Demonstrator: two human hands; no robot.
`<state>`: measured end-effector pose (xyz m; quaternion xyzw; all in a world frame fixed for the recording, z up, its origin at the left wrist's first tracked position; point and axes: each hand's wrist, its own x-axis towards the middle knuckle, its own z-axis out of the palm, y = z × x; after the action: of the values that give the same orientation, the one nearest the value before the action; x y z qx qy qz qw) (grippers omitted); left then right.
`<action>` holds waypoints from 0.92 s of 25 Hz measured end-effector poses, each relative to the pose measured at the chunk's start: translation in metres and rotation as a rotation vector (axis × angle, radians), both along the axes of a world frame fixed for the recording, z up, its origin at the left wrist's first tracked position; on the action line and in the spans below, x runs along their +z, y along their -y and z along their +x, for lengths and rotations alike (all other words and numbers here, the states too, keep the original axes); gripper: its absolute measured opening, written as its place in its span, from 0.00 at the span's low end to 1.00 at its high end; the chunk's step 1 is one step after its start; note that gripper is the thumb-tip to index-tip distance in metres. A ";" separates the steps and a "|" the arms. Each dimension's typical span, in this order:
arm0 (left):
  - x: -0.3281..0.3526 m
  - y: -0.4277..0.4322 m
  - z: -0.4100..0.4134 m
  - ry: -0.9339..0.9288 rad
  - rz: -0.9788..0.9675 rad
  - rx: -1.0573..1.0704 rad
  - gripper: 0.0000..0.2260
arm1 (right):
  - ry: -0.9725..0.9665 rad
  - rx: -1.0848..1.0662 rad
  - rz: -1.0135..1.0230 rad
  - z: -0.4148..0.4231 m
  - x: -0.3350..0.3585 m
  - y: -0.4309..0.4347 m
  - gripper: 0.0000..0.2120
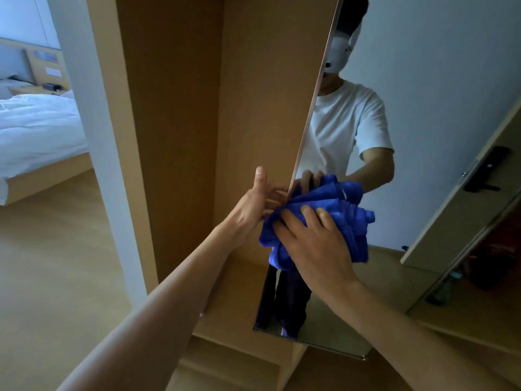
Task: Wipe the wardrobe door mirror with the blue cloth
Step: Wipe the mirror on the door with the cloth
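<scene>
**While the left hand [260, 198] steadies the door, the right hand [315, 244] presses a blue cloth [348, 221] to the wardrobe door mirror [423, 108]**

Seen from the person's own head, both bare forearms reach forward and up towards a tall mirror fixed to an open wardrobe door. The mirror fills the right side of the view and is angled, so its thin near edge runs diagonally from top to bottom.

The left hand holds that near edge at about mid-height. Its thumb points upward on the wooden side, and its fingers curl round onto the glass, where their reflection shows.

Just to its right, the right hand lies spread and fairly flat on the bunched blue cloth, pressing it against the glass. The fingers are nearly straight and rest on top of the fabric rather than closing round it. Folds of cloth spill out above, left and right of the hand, and the cloth touches the left hand's fingers at the mirror's edge.

Reflected in the glass are a person in a white T-shirt, a pale wall, and a light door with a dark handle [485, 170].

Left of the mirror stands the wardrobe's wooden interior [174, 136]. Further left, past a white wall edge [93, 136], a bed with white bedding [39, 128] sits on a light wood floor [56, 263].
</scene>
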<state>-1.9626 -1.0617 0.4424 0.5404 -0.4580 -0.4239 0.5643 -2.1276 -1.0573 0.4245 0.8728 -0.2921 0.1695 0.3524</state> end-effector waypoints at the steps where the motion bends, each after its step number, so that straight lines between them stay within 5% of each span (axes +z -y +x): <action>1: -0.003 -0.001 0.000 -0.007 0.001 0.007 0.33 | -0.034 -0.024 0.046 0.001 -0.010 -0.002 0.20; 8: -0.027 -0.001 -0.004 -0.042 -0.006 0.019 0.34 | -0.177 -0.102 0.248 0.006 -0.049 -0.008 0.24; 16: -0.050 -0.004 0.004 -0.174 0.111 -0.006 0.33 | 0.142 0.029 -0.047 0.005 -0.005 0.000 0.16; 23: -0.066 0.004 0.003 -0.077 0.112 0.028 0.37 | -0.106 -0.084 0.161 0.011 -0.071 -0.004 0.19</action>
<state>-1.9596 -1.0659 0.3768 0.5608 -0.4040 -0.4617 0.5561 -2.1168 -1.0533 0.3538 0.8930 -0.3219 0.0840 0.3030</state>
